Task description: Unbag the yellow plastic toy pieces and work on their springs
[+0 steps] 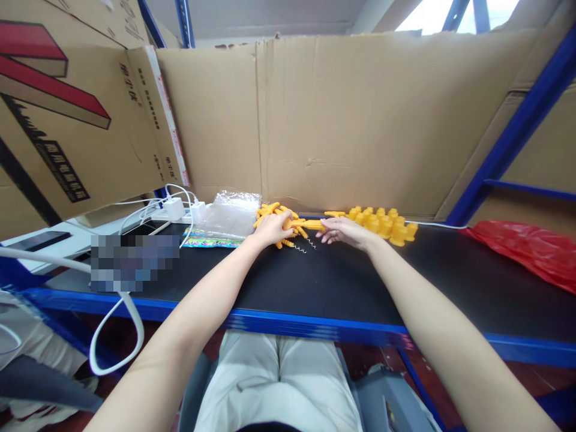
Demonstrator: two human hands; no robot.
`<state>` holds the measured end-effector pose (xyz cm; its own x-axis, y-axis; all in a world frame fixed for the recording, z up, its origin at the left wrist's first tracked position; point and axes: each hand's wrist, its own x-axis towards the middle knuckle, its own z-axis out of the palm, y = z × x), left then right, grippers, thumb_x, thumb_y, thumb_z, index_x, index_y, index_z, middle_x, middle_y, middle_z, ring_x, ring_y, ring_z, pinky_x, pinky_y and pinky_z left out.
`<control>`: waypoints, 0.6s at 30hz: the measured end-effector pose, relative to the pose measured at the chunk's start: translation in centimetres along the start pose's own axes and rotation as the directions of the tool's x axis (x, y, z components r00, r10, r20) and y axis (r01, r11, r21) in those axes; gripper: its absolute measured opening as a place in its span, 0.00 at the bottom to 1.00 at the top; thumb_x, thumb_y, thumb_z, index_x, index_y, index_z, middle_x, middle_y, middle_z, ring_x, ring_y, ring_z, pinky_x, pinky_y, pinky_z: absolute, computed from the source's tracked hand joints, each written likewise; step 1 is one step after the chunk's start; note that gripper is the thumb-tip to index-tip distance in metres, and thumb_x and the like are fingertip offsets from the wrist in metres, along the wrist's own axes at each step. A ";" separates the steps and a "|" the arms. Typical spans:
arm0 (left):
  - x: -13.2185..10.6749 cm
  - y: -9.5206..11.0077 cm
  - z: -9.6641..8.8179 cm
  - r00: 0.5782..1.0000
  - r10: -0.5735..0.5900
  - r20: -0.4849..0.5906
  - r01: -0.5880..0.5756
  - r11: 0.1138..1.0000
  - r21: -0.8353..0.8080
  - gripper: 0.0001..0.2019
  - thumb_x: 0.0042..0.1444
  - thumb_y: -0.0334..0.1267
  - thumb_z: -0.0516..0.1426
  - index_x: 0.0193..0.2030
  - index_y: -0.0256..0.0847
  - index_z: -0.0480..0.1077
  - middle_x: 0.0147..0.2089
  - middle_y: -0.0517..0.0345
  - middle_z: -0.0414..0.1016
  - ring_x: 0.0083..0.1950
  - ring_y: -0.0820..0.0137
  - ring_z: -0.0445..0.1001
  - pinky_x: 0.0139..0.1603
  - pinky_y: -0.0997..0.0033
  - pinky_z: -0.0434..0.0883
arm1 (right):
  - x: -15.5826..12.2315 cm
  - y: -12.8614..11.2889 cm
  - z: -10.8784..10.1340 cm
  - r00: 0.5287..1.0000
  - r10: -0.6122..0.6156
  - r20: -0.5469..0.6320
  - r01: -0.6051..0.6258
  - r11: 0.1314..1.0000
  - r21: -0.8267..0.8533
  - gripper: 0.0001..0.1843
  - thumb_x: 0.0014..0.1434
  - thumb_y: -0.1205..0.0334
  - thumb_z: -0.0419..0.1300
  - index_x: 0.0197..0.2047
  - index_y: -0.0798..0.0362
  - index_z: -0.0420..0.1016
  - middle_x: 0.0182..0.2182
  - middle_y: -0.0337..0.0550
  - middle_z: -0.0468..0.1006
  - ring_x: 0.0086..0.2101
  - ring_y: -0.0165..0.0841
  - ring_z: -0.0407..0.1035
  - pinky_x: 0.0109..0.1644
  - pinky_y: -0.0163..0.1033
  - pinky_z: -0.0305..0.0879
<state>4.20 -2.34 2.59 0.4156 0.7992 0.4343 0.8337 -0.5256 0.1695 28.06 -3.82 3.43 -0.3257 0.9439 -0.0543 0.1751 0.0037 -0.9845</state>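
Observation:
My left hand (273, 228) is closed at the left end of a slim yellow plastic piece (312, 224), beside a pile of similar yellow pieces. The fingers of my right hand (345, 233) pinch that same piece at its other end, so it lies level between both hands. Part of the yellow pile (269, 210) shows behind my left hand; the rest is covered by it. Thin silver spirals (299, 249), like corkscrew worms, stick out from the pile over the black tabletop. To the right of my right hand stand several yellow knobbed parts (384, 225) in rows.
Left of the pile lie a clear plastic bag (229, 215) and a colourful flat packet (211, 239). White chargers (173, 209) with cables sit further left. A red plastic bag (524, 249) rests at the right. Cardboard (342, 126) walls the back; a blue rail (315, 322) edges the table (306, 288).

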 end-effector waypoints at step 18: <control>0.0 0.1 0.3 0.996 0.087 -0.029 -0.089 0.994 -0.058 0.22 0.59 0.38 0.51 0.60 0.41 0.61 0.53 0.51 0.72 0.54 0.60 0.70 0.54 0.59 0.65 | 3.0 2.8 -4.9 0.526 -0.534 -0.662 0.297 0.844 -0.446 0.20 0.47 0.59 0.67 0.43 0.53 0.69 0.36 0.43 0.77 0.35 0.35 0.72 0.41 0.42 0.69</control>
<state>4.40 -2.35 2.36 0.4761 0.7413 0.4730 0.7708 -0.6107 0.1814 32.13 0.62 1.36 0.3499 0.7131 0.6076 0.4658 0.4303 -0.7732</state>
